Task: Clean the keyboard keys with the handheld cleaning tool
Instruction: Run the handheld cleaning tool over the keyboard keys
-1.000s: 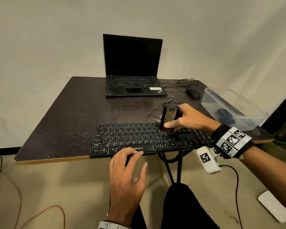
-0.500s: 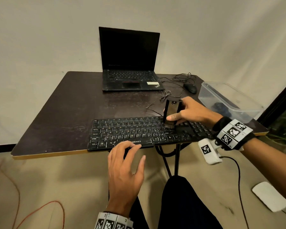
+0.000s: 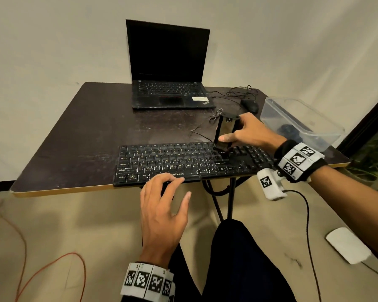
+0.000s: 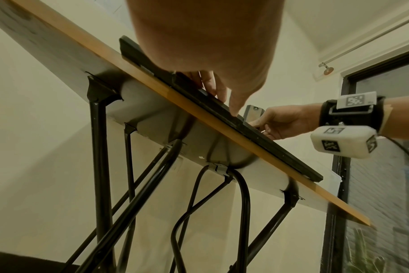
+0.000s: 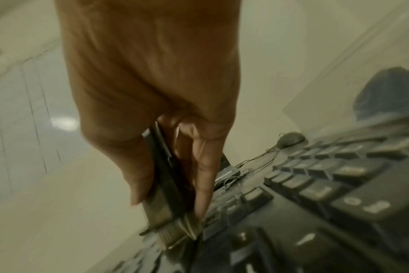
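Brushing step in hand: right hand (image 3: 249, 132) fingers grip the upright brush (image 3: 224, 134), bristles on the keys at two o'clock of the keyboard (image 3: 183, 162) on the worktop (image 3: 85, 138), left hand (image 3: 162, 205) fingers spread steadying its near edge; next rows apparently await.

Upright brush (image 3: 224, 132) on black kbd (image 3: 183, 163)

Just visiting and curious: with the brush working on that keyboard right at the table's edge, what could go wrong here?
1. The keyboard lies at the table's front edge, steadied only by the left hand's fingertips; a hard stroke might push it off.
2. The right hand holds the brush upright on the keys; heavy pressure might pop a keycap.
3. Loose cables lie just behind the brush and might snag.
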A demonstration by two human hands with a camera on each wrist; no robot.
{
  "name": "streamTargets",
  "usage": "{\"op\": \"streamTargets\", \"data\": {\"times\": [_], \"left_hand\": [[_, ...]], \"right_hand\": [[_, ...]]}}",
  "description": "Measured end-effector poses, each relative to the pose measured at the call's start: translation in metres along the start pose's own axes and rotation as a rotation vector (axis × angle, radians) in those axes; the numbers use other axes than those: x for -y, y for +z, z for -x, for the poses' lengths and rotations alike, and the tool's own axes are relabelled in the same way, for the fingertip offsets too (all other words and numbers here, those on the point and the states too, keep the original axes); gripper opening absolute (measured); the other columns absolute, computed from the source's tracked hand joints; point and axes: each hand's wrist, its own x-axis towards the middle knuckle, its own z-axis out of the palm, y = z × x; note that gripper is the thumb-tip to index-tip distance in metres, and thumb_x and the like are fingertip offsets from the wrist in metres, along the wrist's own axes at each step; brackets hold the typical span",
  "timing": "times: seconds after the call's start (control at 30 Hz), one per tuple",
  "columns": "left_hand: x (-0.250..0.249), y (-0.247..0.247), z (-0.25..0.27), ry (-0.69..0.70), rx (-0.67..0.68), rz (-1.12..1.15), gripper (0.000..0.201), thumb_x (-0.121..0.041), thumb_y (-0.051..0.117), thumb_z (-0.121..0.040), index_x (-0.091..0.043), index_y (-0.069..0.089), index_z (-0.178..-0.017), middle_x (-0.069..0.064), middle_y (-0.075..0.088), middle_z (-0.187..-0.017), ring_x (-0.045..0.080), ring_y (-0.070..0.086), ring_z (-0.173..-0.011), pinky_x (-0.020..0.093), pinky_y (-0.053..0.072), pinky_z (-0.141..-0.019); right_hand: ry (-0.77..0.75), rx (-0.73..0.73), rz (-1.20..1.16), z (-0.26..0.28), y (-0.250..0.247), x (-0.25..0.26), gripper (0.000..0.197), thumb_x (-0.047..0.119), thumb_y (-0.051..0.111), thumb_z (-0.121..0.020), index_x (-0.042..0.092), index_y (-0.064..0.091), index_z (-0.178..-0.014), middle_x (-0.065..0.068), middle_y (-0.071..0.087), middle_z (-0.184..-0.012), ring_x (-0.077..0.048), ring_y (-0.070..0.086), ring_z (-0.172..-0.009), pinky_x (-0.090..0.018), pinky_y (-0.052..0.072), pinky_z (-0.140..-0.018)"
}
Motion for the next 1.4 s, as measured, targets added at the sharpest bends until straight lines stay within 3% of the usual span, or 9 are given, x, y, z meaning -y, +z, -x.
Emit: {"op": "streamTargets", "data": {"times": [0.1, 0.23, 0.37, 0.5, 0.67, 0.9, 1.07, 1.2, 1.4], "left_hand": [[0.000, 0.000, -0.001, 0.006, -0.008, -0.001, 0.033, -0.022, 0.078, -0.090, -0.013, 0.074, -0.121, -0.001, 0.062, -0.120, 0.019, 0.057, -0.119, 0.029, 0.032, -0.112], [-0.001, 0.001, -0.001, -0.002, -0.019, -0.005, 0.031, -0.023, 0.078, -0.090, -0.013, 0.074, -0.119, 0.000, 0.062, -0.118, 0.021, 0.058, -0.116, 0.033, 0.036, -0.110], [-0.001, 0.002, -0.002, 0.009, -0.014, 0.008, 0.031, -0.022, 0.078, -0.090, -0.012, 0.074, -0.119, 0.001, 0.062, -0.117, 0.021, 0.058, -0.116, 0.032, 0.035, -0.111], [-0.002, 0.001, -0.001, -0.001, -0.021, 0.009, 0.031, -0.021, 0.078, -0.090, -0.011, 0.074, -0.119, 0.001, 0.062, -0.117, 0.022, 0.059, -0.116, 0.033, 0.036, -0.110], [-0.002, 0.001, -0.001, 0.004, -0.017, -0.003, 0.032, -0.020, 0.077, -0.090, -0.011, 0.073, -0.120, 0.001, 0.061, -0.118, 0.022, 0.058, -0.116, 0.034, 0.036, -0.111], [-0.003, -0.001, -0.001, -0.005, 0.000, -0.004, 0.032, -0.021, 0.077, -0.090, -0.011, 0.073, -0.120, 0.001, 0.061, -0.118, 0.022, 0.058, -0.117, 0.032, 0.035, -0.110], [-0.003, -0.002, -0.001, -0.014, -0.003, -0.008, 0.032, -0.021, 0.077, -0.090, -0.011, 0.073, -0.120, 0.003, 0.062, -0.118, 0.024, 0.058, -0.117, 0.036, 0.037, -0.110], [-0.005, -0.002, -0.001, -0.011, 0.000, -0.003, 0.032, -0.021, 0.077, -0.090, -0.010, 0.074, -0.120, 0.003, 0.061, -0.119, 0.023, 0.059, -0.116, 0.032, 0.034, -0.111], [-0.006, -0.002, -0.003, -0.019, 0.017, -0.001, 0.030, -0.021, 0.075, -0.091, -0.011, 0.073, -0.120, 0.003, 0.061, -0.120, 0.023, 0.058, -0.116, 0.029, 0.032, -0.110]], "right_hand": [[-0.023, 0.158, -0.052, 0.010, 0.000, 0.000, 0.034, 0.005, 0.082, -0.090, -0.002, 0.071, -0.121, -0.016, 0.080, -0.110, -0.027, 0.080, -0.100, -0.030, 0.066, -0.079], [-0.058, 0.033, 0.091, 0.014, -0.002, -0.007, 0.037, 0.023, 0.089, -0.085, 0.010, 0.074, -0.117, -0.009, 0.081, -0.105, -0.028, 0.079, -0.097, -0.050, 0.064, -0.092], [-0.051, 0.126, -0.045, 0.028, -0.002, -0.010, 0.033, 0.011, 0.084, -0.088, 0.007, 0.073, -0.119, -0.008, 0.082, -0.107, -0.022, 0.081, -0.096, -0.035, 0.066, -0.086], [-0.074, 0.006, 0.005, 0.027, 0.000, -0.011, 0.027, 0.013, 0.086, -0.087, 0.010, 0.074, -0.111, -0.006, 0.081, -0.104, -0.025, 0.080, -0.096, -0.039, 0.065, -0.088], [-0.080, 0.108, -0.058, 0.032, 0.006, -0.005, 0.036, 0.009, 0.084, -0.089, 0.003, 0.072, -0.122, -0.011, 0.081, -0.112, -0.025, 0.080, -0.099, -0.046, 0.066, -0.089], [-0.114, 0.016, 0.028, 0.041, 0.021, -0.007, 0.025, 0.024, 0.089, -0.086, 0.013, 0.076, -0.105, -0.005, 0.082, -0.100, -0.026, 0.080, -0.093, -0.055, 0.064, -0.089], [-0.058, -0.196, 0.026, 0.032, 0.032, -0.009, 0.029, 0.039, 0.089, -0.077, 0.017, 0.077, -0.092, 0.001, 0.082, -0.086, -0.018, 0.080, -0.080, -0.053, 0.066, -0.079], [-0.054, -0.195, -0.044, 0.033, 0.050, -0.002, 0.018, 0.027, 0.089, -0.082, 0.015, 0.078, -0.089, -0.001, 0.082, -0.086, -0.020, 0.081, -0.077, -0.050, 0.068, -0.074], [-0.015, -0.345, -0.065, 0.034, 0.057, -0.008, 0.024, 0.038, 0.089, -0.076, 0.018, 0.079, -0.086, 0.004, 0.081, -0.083, -0.017, 0.080, -0.080, -0.050, 0.067, -0.078]]}}
